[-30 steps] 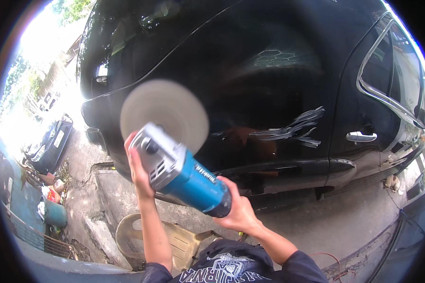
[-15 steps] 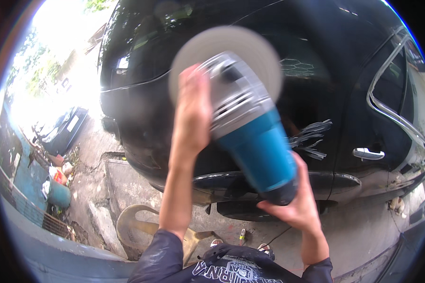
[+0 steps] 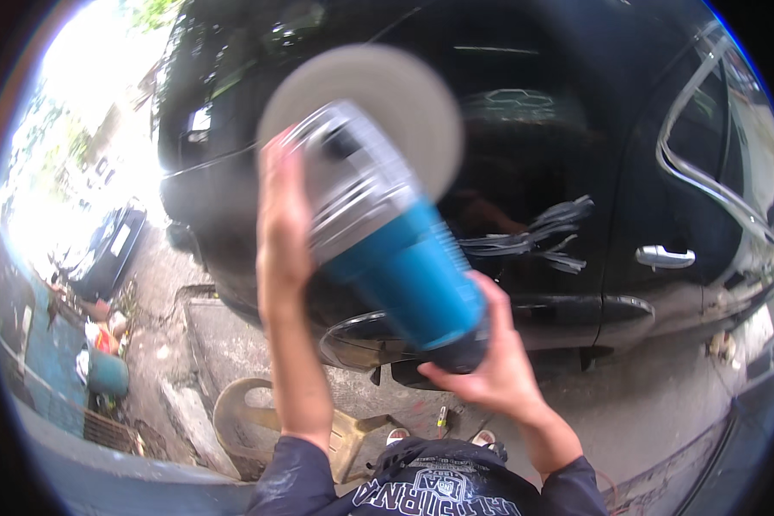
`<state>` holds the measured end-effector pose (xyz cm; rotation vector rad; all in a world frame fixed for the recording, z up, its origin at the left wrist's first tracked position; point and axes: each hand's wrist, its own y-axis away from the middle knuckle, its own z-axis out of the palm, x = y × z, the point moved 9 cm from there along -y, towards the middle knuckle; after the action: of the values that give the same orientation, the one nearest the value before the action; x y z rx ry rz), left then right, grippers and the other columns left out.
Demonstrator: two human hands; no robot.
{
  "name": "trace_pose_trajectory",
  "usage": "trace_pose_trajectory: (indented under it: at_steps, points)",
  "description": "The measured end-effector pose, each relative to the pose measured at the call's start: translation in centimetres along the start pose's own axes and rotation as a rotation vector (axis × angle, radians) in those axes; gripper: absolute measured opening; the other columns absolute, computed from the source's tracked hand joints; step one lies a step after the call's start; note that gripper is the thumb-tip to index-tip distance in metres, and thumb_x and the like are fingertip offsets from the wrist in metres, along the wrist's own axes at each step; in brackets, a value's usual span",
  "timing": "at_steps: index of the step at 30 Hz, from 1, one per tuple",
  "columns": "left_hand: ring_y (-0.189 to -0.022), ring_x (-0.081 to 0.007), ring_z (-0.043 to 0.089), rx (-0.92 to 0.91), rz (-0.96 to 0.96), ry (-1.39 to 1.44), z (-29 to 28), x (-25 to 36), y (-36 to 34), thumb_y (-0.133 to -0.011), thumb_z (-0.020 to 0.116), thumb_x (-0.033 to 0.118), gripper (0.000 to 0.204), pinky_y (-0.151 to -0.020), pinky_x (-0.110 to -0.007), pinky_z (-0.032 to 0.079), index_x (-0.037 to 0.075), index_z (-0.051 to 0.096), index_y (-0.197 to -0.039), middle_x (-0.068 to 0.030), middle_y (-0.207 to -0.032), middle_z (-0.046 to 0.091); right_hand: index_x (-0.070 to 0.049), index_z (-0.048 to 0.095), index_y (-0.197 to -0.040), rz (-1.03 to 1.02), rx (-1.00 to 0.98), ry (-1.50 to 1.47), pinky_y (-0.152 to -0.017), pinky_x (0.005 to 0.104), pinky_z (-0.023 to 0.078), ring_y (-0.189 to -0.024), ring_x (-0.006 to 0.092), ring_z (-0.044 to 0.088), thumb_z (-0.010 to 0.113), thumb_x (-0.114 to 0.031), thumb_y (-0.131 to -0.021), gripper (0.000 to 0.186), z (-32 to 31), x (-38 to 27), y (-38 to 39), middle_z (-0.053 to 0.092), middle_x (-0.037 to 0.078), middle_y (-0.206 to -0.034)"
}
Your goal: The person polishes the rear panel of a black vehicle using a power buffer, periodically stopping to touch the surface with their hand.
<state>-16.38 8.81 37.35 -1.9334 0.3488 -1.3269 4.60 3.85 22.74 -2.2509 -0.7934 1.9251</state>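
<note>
Head view shows me the polisher (image 3: 400,262) slanting up-left: left hand (image 3: 285,228) cupped on its nose (image 3: 365,176), nearer the pad (image 3: 426,116); right hand (image 3: 500,368) wrapped round its tail (image 3: 463,347).

At upper centre, the pale disc (image 3: 426,112) is blurred, partly hidden by the power tool (image 3: 400,275); the left hand (image 3: 285,224) is blurred too; the top edge crops the black car (image 3: 542,163).

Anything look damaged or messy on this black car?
Yes: irregular grey streaks mark the black car, left of the silver door handle, breaking its glossy dark finish. I can't tell whether they're scratches or smeared paste.
</note>
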Motion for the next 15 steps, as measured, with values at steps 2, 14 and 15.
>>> trace_pose_trajectory:
  at_steps: [2,14,15]
  points:
    - [-0.132,-0.0231,0.048,0.132,-0.183,0.127,-5.6,-2.1,3.5,-0.11,0.026,0.036,0.049,-0.112,-0.037,0.039,0.004,0.043,-0.143,-0.0139,-0.14,0.048,-0.014,0.019,-0.152,0.033,-0.1,-0.093,-0.079,0.0458,0.059,-0.088,0.0476,0.069,0.083,-0.014,-0.07,0.104,5.0,2.6,0.0,0.069,0.029,-0.099]
    - [-0.11,-0.0249,0.06,0.05,-0.052,-0.344,-9.3,-6.2,13.2,-0.107,0.036,0.045,0.05,-0.094,-0.037,0.048,0.008,0.042,-0.139,-0.0158,-0.122,0.059,-0.014,0.025,-0.152,-0.02,-0.106,-0.395,-0.103,0.0423,0.048,-0.119,0.0369,0.061,0.082,-0.011,-0.064,0.105,20.1,16.3,2.8,0.058,0.02,-0.134]
    - [-0.106,-0.026,0.063,-0.031,-0.011,-0.375,-6.9,-4.6,12.5,-0.106,0.038,0.045,0.05,-0.091,-0.038,0.05,0.008,0.043,-0.139,-0.0165,-0.118,0.062,-0.013,0.026,-0.152,-0.031,-0.047,-0.433,-0.104,0.0412,0.047,-0.12,0.034,0.061,0.082,-0.01,-0.064,0.105,19.3,16.4,3.0,0.057,0.018,-0.135]
